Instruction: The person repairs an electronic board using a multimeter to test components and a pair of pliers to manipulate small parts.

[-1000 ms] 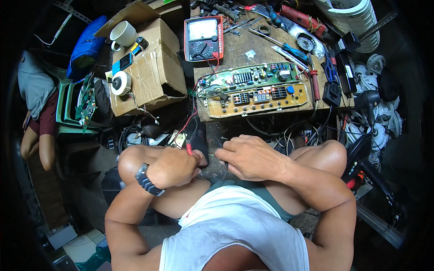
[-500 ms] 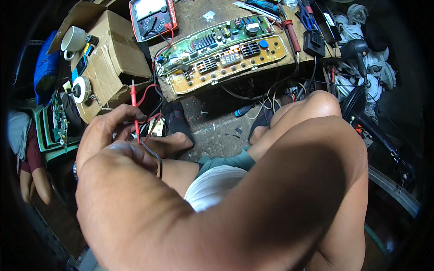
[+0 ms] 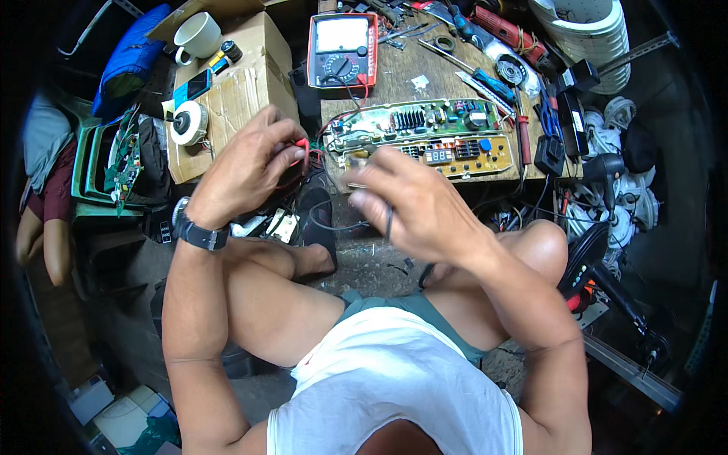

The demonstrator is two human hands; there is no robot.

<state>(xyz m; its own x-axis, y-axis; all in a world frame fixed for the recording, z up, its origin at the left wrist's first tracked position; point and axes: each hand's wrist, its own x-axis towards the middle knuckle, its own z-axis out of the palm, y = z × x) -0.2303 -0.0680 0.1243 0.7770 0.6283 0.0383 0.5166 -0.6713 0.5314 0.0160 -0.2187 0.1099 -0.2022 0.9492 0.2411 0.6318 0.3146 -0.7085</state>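
Observation:
My left hand grips a red test probe beside the cardboard box, with fingers closed round it. My right hand, slightly blurred, is closed on a black test lead just in front of two long circuit boards, its fingertips partly over their left end. The green board carries components and a finned part; the tan board has a small display and a row of buttons. Behind them an analog multimeter in a red case has leads plugged in. Whether either probe touches a board I cannot tell.
The wooden bench holds screwdrivers, tape and power tools. A cardboard box carries a mug and small parts. A white bucket and coiled white parts lie right. Another person's legs show at far left.
Both hands have risen from my lap toward the boards and drawn apart since half a second ago, when my right arm crossed the body. The view has also shifted.

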